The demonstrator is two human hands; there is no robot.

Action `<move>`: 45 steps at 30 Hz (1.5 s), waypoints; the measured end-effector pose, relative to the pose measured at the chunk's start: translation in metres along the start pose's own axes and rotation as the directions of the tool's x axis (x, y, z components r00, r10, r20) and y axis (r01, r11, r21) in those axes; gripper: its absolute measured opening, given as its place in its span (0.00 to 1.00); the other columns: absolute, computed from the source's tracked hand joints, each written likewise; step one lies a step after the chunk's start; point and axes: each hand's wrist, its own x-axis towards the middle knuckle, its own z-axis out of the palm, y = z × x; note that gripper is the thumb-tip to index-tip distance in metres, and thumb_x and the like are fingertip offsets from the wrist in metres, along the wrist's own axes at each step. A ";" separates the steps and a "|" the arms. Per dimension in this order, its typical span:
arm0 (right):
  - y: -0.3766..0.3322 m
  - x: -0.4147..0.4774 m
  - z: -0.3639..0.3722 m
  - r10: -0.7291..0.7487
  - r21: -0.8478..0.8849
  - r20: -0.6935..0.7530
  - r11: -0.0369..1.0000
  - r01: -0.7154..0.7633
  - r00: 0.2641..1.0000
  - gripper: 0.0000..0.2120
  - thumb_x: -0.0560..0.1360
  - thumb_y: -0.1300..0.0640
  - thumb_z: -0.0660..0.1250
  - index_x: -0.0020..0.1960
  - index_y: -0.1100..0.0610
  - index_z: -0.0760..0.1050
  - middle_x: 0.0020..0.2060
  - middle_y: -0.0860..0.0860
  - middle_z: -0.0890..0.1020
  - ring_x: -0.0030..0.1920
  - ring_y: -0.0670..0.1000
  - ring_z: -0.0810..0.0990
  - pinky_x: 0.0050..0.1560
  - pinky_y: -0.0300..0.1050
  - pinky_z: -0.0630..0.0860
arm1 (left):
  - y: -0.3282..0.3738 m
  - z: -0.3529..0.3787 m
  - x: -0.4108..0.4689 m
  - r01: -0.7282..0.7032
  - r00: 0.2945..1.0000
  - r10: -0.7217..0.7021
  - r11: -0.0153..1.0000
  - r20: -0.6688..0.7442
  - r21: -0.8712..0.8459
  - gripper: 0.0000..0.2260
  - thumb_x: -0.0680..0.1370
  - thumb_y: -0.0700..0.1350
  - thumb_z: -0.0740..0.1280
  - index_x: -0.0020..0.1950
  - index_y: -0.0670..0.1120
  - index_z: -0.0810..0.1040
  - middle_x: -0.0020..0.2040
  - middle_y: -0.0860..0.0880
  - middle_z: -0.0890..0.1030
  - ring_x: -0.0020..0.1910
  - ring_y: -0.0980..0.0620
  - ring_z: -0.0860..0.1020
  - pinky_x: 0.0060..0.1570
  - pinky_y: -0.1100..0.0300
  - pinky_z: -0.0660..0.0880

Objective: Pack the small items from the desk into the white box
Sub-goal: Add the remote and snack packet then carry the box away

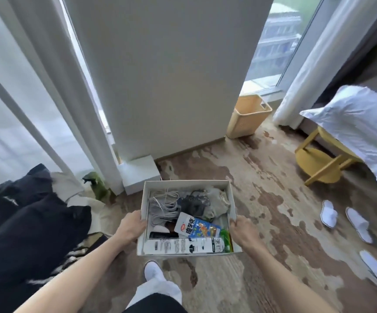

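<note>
Both hands [131,227] round white box [186,183]

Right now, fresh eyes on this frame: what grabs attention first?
The open white box at centre, carried over the patterned carpet, with the left hand and right hand each in a grip on a side wall. Inside, a coiled white cable lies at the far left and a blue snack packet nearer the person. White slippers lie scattered at right.

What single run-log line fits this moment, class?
phase: carrying | left hand: holds box left wall | right hand: holds right wall | contents: cables, snack packet | below: carpet
</note>
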 end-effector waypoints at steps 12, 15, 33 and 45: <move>-0.168 0.212 -0.003 -0.111 -0.059 0.095 0.991 0.117 0.989 0.13 0.78 0.54 0.60 0.45 0.62 0.77 0.45 0.63 0.82 0.47 0.63 0.81 0.42 0.48 0.73 | -0.023 -0.093 0.173 0.197 0.976 -0.207 0.971 -0.071 -0.132 0.08 0.76 0.43 0.58 0.45 0.44 0.76 0.41 0.46 0.80 0.41 0.43 0.78 0.42 0.54 0.73; -0.196 0.264 0.010 -0.119 -0.065 0.168 0.989 0.131 0.979 0.13 0.78 0.55 0.59 0.44 0.62 0.77 0.43 0.61 0.82 0.45 0.62 0.80 0.41 0.47 0.73 | -0.027 -0.106 0.210 0.258 0.961 -0.269 0.955 -0.066 -0.143 0.08 0.77 0.43 0.58 0.48 0.43 0.76 0.44 0.44 0.81 0.42 0.42 0.79 0.45 0.52 0.77; -0.377 0.515 0.079 -0.090 -0.154 0.374 0.975 0.157 0.923 0.15 0.81 0.51 0.57 0.41 0.60 0.72 0.39 0.59 0.78 0.46 0.63 0.78 0.41 0.48 0.70 | -0.067 -0.163 0.425 0.539 0.822 -0.570 0.782 -0.009 -0.314 0.08 0.78 0.42 0.56 0.48 0.43 0.74 0.44 0.43 0.81 0.42 0.43 0.77 0.45 0.50 0.75; -0.403 0.584 0.206 0.067 -0.241 0.338 0.970 0.018 0.939 0.19 0.82 0.48 0.57 0.50 0.64 0.74 0.50 0.62 0.79 0.54 0.64 0.76 0.45 0.50 0.67 | -0.173 -0.123 0.540 0.533 0.840 -0.542 0.820 0.020 -0.209 0.08 0.79 0.42 0.56 0.42 0.42 0.70 0.35 0.45 0.75 0.35 0.46 0.74 0.36 0.54 0.68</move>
